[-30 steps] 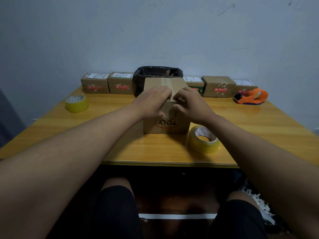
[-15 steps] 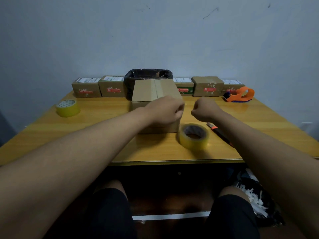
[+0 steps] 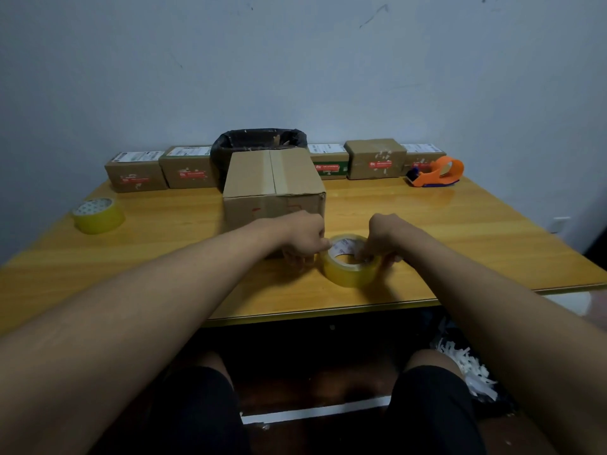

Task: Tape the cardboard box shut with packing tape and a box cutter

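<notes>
A brown cardboard box [image 3: 272,178] stands in the middle of the wooden table [image 3: 460,231], its two top flaps folded down and meeting at a centre seam. In front of it to the right lies a yellowish roll of packing tape [image 3: 349,266]. My left hand [image 3: 303,238] touches the roll's left rim with its fingertips. On the roll's right side my right hand [image 3: 382,236] grips it, fingers over the rim and into the core. The box cutter is hidden, likely under my right forearm.
A second tape roll [image 3: 98,215] sits at the table's left edge. An orange tape dispenser [image 3: 437,172] rests at the back right. Several small sealed parcels [image 3: 136,172] and a black-lined bin [image 3: 259,147] line the wall. Shredded white paper [image 3: 466,366] lies on the floor.
Both hands left the box's flaps and came down towards me onto the tape roll. The orange-black cutter seen beside the roll half a second ago is now covered by my right arm.
</notes>
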